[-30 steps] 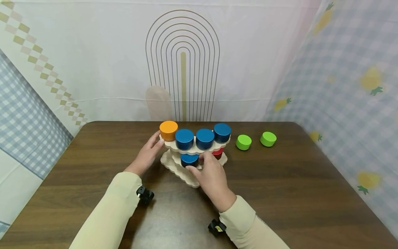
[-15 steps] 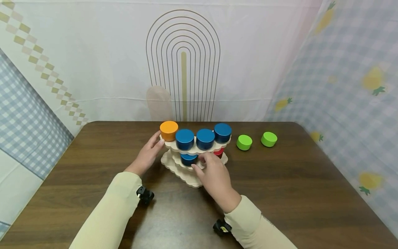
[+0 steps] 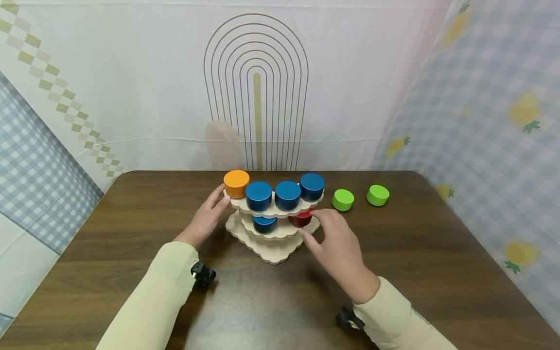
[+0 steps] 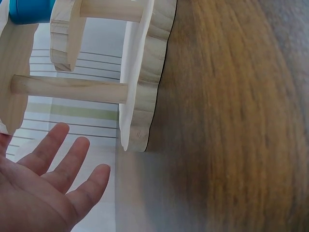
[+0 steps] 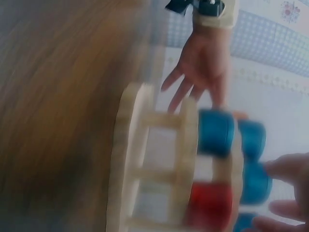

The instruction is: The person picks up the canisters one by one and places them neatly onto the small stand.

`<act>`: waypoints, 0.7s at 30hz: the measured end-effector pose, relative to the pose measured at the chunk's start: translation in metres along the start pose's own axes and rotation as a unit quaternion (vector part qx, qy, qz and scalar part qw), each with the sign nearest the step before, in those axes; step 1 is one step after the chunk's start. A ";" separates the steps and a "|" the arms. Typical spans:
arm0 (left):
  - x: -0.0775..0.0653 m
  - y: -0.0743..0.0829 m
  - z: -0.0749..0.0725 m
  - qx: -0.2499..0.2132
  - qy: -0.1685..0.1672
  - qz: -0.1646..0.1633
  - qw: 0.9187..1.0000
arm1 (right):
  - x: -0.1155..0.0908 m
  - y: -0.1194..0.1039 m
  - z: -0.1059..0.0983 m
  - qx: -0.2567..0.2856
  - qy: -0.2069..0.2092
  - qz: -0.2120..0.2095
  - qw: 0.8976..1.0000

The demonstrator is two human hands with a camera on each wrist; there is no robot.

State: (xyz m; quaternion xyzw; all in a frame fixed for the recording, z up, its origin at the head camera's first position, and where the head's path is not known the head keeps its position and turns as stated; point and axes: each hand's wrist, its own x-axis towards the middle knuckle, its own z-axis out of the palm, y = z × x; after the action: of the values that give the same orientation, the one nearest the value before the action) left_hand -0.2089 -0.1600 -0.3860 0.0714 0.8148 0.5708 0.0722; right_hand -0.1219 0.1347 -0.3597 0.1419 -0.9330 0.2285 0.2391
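Observation:
A pale wooden tiered stand [image 3: 273,253] with scalloped boards stands on the table. On its top board are an orange cylinder [image 3: 236,184] and three blue cylinders [image 3: 258,196]. The middle board carries another blue cylinder [image 3: 264,224] and a red cylinder [image 3: 301,218]. My left hand [image 3: 205,219] touches the top board's left edge beside the orange cylinder; in the left wrist view its other fingers [image 4: 72,157] spread out straight below. My right hand [image 3: 339,245] is at the stand's right side, thumb and fingers apart, fingertips close to the red cylinder.
Two green cylinders [image 3: 343,200] lie on the brown wooden table [image 3: 245,306] to the right of the stand. A patterned white cloth [image 3: 166,87] hangs behind the table's far edge. Wooden posts [image 4: 72,89] separate the stand's boards.
My right hand has let go of the blue cylinder on the middle board and moved right to beside the red one. That blue cylinder sits slightly farther back. My left hand stays in place.

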 end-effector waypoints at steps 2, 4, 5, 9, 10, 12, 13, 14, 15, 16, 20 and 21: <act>0.000 0.000 0.000 0.002 0.000 -0.001 1.000 | 0.001 0.009 -0.002 -0.013 0.006 -0.005 1.000; 0.001 0.000 -0.001 0.003 -0.002 -0.002 1.000 | 0.003 0.018 -0.004 -0.027 0.008 -0.008 1.000; 0.001 0.000 -0.001 0.003 -0.002 -0.002 1.000 | 0.004 0.022 -0.004 -0.034 0.008 -0.009 0.999; 0.001 0.000 0.000 -0.002 -0.002 0.001 1.000 | 0.012 0.042 -0.004 -0.054 0.003 -0.007 0.998; 0.001 0.000 0.000 -0.003 -0.001 0.000 1.000 | 0.014 0.047 -0.004 -0.057 0.004 -0.006 0.998; 0.001 0.000 0.000 -0.005 0.001 0.000 1.000 | 0.020 0.059 -0.002 -0.060 0.004 -0.004 0.998; 0.001 0.000 0.000 -0.006 0.000 0.000 1.000 | 0.022 0.065 -0.002 -0.058 0.003 -0.001 0.998; 0.001 0.000 0.000 -0.004 0.000 -0.001 1.000 | 0.025 0.070 -0.001 -0.056 0.002 0.002 0.998; 0.001 0.000 0.000 -0.001 0.000 -0.001 1.000 | 0.028 0.076 0.000 -0.050 0.001 0.004 0.999; 0.002 -0.001 0.000 0.000 0.000 0.000 1.000 | 0.031 0.081 0.002 -0.043 -0.003 0.008 0.999; 0.002 -0.001 0.000 0.003 0.000 -0.004 1.000 | 0.042 0.100 0.007 -0.013 -0.028 0.027 0.999; 0.001 -0.001 0.000 0.003 0.000 -0.005 1.000 | 0.045 0.104 0.007 -0.005 -0.035 0.031 0.999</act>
State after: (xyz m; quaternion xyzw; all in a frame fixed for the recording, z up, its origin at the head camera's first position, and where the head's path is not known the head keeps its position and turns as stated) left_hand -0.2104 -0.1603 -0.3869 0.0673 0.8167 0.5682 0.0751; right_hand -0.2020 0.2133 -0.3799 0.1196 -0.9459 0.2259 0.1999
